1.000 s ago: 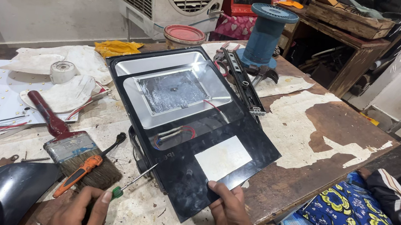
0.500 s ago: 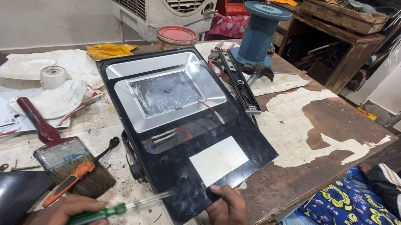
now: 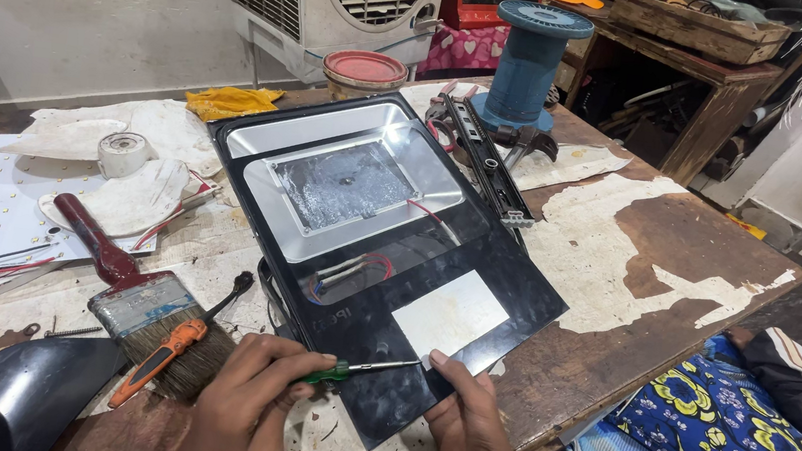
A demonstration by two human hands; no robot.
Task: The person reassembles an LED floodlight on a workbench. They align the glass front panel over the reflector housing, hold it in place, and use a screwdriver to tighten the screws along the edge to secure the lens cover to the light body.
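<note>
Two hands at the bottom of the frame, both busy on one black floodlight housing (image 3: 369,242) lying flat in the centre of the table (image 3: 677,277). The left hand (image 3: 244,409) is curled around one green-handled screwdriver (image 3: 359,369), its shaft running right with the tip at the housing's near edge, just beside the pale rectangular plate (image 3: 451,312). The right hand (image 3: 473,435) presses on that near edge, fingers (image 3: 450,372) bent and flat on the black face, gripping nothing I can see. Left of the hands lie one wide paintbrush (image 3: 127,285) with a red handle and one orange-handled screwdriver (image 3: 154,361) across its bristles. Upper left of the frame, one roll of white tape (image 3: 122,153); top centre, one blue spool (image 3: 531,59) and one red-lidded tin (image 3: 365,72).
</note>
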